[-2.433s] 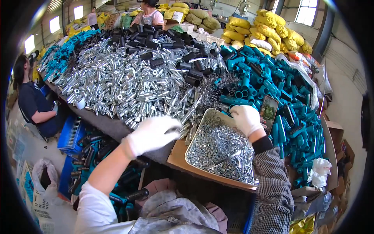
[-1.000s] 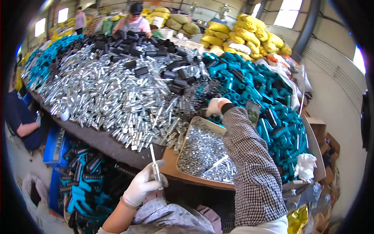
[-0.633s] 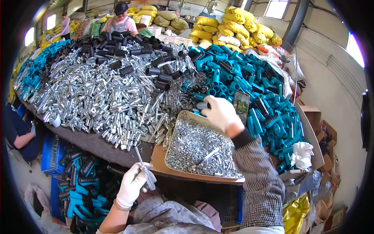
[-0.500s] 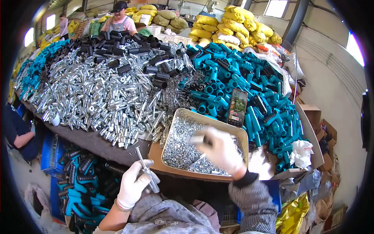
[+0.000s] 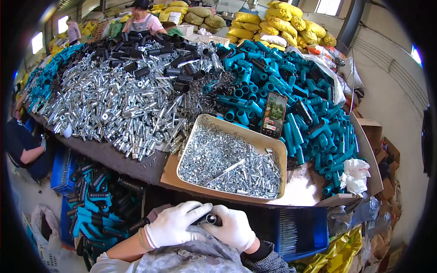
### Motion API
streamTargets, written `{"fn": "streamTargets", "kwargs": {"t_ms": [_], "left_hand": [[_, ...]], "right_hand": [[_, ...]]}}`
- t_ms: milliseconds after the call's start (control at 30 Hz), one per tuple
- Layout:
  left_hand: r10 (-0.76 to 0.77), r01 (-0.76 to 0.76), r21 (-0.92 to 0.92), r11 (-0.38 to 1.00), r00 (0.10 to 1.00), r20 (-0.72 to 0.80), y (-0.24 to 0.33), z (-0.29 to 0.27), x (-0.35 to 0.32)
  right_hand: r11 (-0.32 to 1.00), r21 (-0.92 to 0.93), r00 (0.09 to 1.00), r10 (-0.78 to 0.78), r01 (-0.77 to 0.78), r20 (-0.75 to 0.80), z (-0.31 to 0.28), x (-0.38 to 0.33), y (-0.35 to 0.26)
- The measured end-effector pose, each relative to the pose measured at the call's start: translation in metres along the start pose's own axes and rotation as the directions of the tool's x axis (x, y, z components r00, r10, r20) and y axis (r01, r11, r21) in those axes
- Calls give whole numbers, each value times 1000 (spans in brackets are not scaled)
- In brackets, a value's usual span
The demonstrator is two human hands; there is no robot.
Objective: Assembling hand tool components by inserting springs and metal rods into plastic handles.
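Note:
Both hands wear white gloves and meet in front of my lap, below the table edge. My left hand (image 5: 175,226) closes around one side of a short dark tubular part (image 5: 210,219) with a shiny round metal end facing up. My right hand (image 5: 235,229) wraps the other side, and the two hands nearly touch. Most of the part is hidden by fingers. Beyond them, a cream tray (image 5: 233,196) holds small metal nuts and pins, with a flat metal strip (image 5: 224,172) lying across them.
Silver metal parts (image 5: 114,104) are heaped at left, teal plastic handles (image 5: 296,104) at right, black sleeves (image 5: 136,52) at the back. A phone (image 5: 274,114) leans behind the tray. Blue crates (image 5: 302,234) stand below. One person (image 5: 145,22) is across the heap, another (image 5: 27,148) at left.
My right hand has come from above the tray down to my left hand. Both now enclose the part. The metal rod piece seen in my left hand earlier is mostly hidden or out of sight.

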State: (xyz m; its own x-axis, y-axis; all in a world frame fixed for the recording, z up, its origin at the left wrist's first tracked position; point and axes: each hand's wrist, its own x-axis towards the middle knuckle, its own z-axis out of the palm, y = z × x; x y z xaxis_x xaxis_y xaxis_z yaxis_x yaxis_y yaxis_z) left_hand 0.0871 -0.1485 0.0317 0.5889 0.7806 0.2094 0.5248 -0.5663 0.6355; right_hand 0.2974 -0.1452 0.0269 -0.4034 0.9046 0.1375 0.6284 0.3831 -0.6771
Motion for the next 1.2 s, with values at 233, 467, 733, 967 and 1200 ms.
{"fn": "streamTargets", "kwargs": {"t_ms": [233, 467, 733, 967, 1200], "left_hand": [[-110, 43, -284, 958, 968, -225, -5, 13, -6], [-143, -24, -419, 908, 921, -363, -10, 10, -16], [-207, 7, -484, 875, 910, -360, -3, 16, -20], [-193, 38, -447, 894, 933, -305, -5, 15, -25], [-264, 33, -500, 865, 878, -399, -10, 13, -30]], "right_hand": [[971, 216, 992, -80, 100, -100, -41, 19, -10], [895, -446, 925, -170, 1, -339, -122, 94, 98], [882, -462, 963, -38, -93, -268, -118, 170, 86], [755, -627, 980, 178, -193, -88, -105, 215, 75], [989, -149, 894, -47, -22, -445, -122, 194, 77]]}}
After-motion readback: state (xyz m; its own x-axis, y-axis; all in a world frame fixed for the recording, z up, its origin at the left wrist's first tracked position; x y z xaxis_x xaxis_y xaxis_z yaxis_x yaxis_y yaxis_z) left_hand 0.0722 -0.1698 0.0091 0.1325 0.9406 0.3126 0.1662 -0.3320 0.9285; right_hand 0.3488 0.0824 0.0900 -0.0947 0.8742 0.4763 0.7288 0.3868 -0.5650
